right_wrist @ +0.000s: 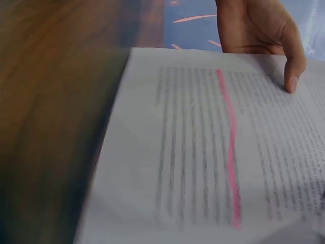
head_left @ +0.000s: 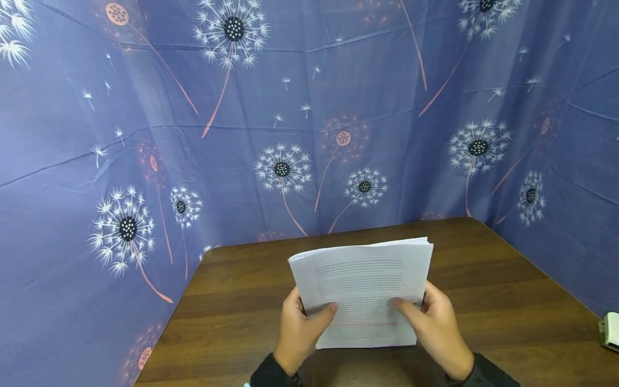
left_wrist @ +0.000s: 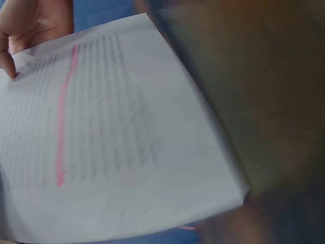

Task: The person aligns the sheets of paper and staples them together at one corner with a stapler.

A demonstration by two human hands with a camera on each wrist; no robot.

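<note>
A stack of printed white sheets (head_left: pixel 360 279) is held up in front of me, tilted, over the wooden table. My left hand (head_left: pixel 302 328) grips its left side, thumb lying on the printed face and fingers behind. On the right side my right hand (head_left: pixel 435 328) holds it the same way. A pink marker line (right_wrist: pixel 231 147) crosses the text in the lower part of the top sheet. Across the sheet, the left wrist view shows the right hand (left_wrist: pixel 38 23), and the right wrist view shows the left hand (right_wrist: pixel 264 30). Fingers behind the stack are mostly hidden.
The brown wooden table (head_left: pixel 232 312) spreads beneath the stack. A blue cloth with dandelion prints (head_left: pixel 309 97) hangs behind and along both sides. At the table's right edge lies a small white and greenish object (head_left: pixel 610 330), cut off by the frame.
</note>
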